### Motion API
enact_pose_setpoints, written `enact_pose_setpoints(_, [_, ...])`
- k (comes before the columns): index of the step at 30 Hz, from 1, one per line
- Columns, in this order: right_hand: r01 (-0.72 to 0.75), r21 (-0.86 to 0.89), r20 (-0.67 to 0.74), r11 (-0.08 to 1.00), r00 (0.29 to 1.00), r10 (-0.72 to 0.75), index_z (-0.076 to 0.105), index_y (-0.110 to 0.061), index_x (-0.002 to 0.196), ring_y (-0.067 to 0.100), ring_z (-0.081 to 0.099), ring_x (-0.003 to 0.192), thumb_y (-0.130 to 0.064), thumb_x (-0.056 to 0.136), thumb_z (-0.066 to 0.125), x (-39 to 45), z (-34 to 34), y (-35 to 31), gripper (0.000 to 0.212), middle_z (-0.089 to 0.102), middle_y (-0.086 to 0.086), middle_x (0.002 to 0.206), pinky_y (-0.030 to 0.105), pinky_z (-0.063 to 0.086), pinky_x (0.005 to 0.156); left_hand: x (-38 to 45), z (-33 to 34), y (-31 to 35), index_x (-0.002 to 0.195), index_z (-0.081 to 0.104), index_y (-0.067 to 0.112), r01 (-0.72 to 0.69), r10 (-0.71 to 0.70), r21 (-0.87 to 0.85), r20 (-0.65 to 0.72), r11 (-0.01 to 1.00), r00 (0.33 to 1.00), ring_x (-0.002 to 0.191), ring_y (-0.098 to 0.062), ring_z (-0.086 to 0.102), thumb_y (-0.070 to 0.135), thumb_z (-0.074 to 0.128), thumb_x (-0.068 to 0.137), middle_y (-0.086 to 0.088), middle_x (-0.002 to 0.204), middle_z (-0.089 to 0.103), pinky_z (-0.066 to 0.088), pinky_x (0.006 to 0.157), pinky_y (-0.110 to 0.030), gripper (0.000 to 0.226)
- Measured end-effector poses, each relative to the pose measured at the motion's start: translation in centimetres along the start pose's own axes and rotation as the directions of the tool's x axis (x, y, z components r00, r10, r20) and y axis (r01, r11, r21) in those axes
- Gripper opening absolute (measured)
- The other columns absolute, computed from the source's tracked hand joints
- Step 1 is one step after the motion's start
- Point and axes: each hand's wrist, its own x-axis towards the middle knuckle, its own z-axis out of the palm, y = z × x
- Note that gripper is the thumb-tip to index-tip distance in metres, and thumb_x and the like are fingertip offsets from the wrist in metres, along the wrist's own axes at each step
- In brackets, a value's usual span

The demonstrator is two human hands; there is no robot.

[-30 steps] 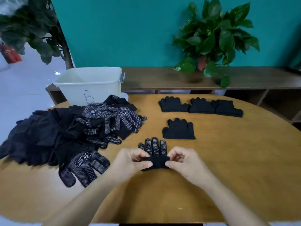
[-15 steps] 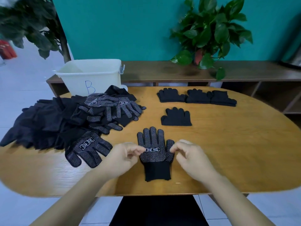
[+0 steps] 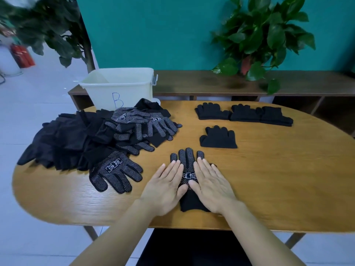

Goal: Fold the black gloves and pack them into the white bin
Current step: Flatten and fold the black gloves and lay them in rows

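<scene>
Both hands lie spread flat, left hand point(image 3: 165, 186) and right hand point(image 3: 209, 184) pressing the dotted glove point(image 3: 187, 175) onto the counter point(image 3: 269, 189). Smooth outward from the middle so the cuff lies square before folding. Beyond the right hand wait folded gloves point(image 3: 218, 137); beyond the left, the unfolded pile point(image 3: 92, 137), then the white bin point(image 3: 119, 87).

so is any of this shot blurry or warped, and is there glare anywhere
Head view: wide-angle bend curves the table edge; top-left tree smeared, while hands and the pressed glove stay sharp; soft glare on the floor at left; faint shadows only.
</scene>
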Motion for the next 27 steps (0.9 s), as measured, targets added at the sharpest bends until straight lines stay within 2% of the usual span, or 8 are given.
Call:
enact_pose_setpoints(2, [-0.012,0.001,0.021,1.0,1.0,0.012,-0.02,-0.019,0.149,0.009,-0.024,0.145,-0.066,0.068,-0.036,0.1,-0.2,-0.1,0.094,-0.027,-0.003,0.155,0.029,-0.016,0.117,0.3,-0.2,0.0,0.154,-0.011,0.013,-0.016,0.016,0.002,0.0,1.0,1.0,0.147,-0.012,-0.021,0.063,-0.034,0.072,0.002,0.158,-0.02,-0.017,0.118,-0.03,0.099])
enact_pose_setpoints(5, [-0.048,0.012,0.075,0.999,0.996,0.047,-0.007,-0.015,0.155,0.011,-0.016,0.148,-0.052,0.102,0.007,0.6,-1.2,-0.5,0.066,-0.016,0.001,0.161,0.031,-0.01,0.12,0.2,-0.3,-0.7,0.156,-0.002,0.012,0.011,-0.014,-0.084,-0.032,0.996,0.999,0.148,-0.01,-0.016,0.068,-0.024,0.078,-0.001,0.163,-0.008,-0.013,0.119,-0.026,0.098])
enact_pose_setpoints(7, [-0.046,0.044,0.026,0.998,0.999,0.045,0.004,-0.013,0.156,0.012,-0.006,0.15,-0.043,0.105,0.024,1.0,-2.0,-1.0,0.062,-0.003,0.003,0.164,0.03,-0.006,0.121,-0.1,-1.1,-1.3,0.156,0.01,0.009,0.036,-0.05,-0.155,-0.086,0.987,0.995,0.15,-0.011,-0.005,0.068,-0.016,0.083,-0.003,0.164,0.005,-0.012,0.117,-0.021,0.097])
enact_pose_setpoints(14, [0.166,0.071,-0.215,0.984,0.966,-0.147,0.034,-0.013,0.149,0.014,0.021,0.146,-0.028,0.105,0.032,1.2,-3.9,-7.0,0.046,0.031,0.001,0.157,0.024,-0.001,0.118,-4.1,-3.0,-5.1,0.142,0.046,0.003,0.256,-0.353,-0.332,-0.275,0.908,0.894,0.141,-0.025,0.035,0.049,0.022,0.097,-0.011,0.149,0.045,0.021,0.115,-0.029,0.069])
enact_pose_setpoints(17, [0.279,0.064,-0.176,0.958,0.948,-0.264,0.031,-0.012,0.15,0.017,0.016,0.148,-0.025,0.105,0.031,2.2,-3.5,-10.3,0.047,0.026,0.005,0.159,0.027,-0.003,0.119,-6.2,-2.7,-7.2,0.142,0.046,0.001,0.403,-0.483,-0.313,-0.241,0.86,0.842,0.141,-0.027,0.033,0.048,0.024,0.097,-0.012,0.15,0.043,0.022,0.114,-0.033,0.068])
enact_pose_setpoints(20, [0.341,0.062,-0.126,0.938,0.935,-0.331,0.029,-0.01,0.15,0.02,0.011,0.149,-0.023,0.105,0.032,3.5,-2.5,-12.8,0.047,0.021,0.01,0.16,0.031,-0.001,0.12,-7.7,-2.3,-8.4,0.149,0.035,0.003,0.479,-0.514,-0.222,-0.138,0.849,0.847,0.147,-0.027,0.022,0.062,-0.001,0.079,-0.014,0.157,0.03,0.015,0.118,-0.034,0.098])
enact_pose_setpoints(24, [0.358,0.07,-0.023,0.931,0.934,-0.357,0.025,-0.009,0.151,0.02,0.006,0.15,-0.028,0.105,0.032,4.3,-0.8,-14.4,0.05,0.013,0.008,0.162,0.034,0.002,0.122,-8.8,-0.8,-8.7,0.156,0.008,0.012,0.469,-0.476,-0.142,-0.017,0.872,0.879,0.151,-0.017,-0.005,0.066,-0.017,0.067,-0.004,0.164,0.001,0.0,0.121,-0.03,0.107])
enact_pose_setpoints(27, [0.339,0.033,-0.055,0.94,0.94,-0.337,0.038,-0.009,0.142,0.024,0.024,0.143,-0.033,0.103,0.037,3.7,-0.6,-13.9,0.046,0.029,0.009,0.155,0.037,0.016,0.117,-9.2,-0.4,-8.8,0.156,0.006,0.014,0.389,-0.396,-0.14,-0.031,0.911,0.918,0.149,-0.011,-0.012,0.08,-0.019,0.066,0.001,0.163,-0.004,-0.005,0.119,-0.027,0.114])
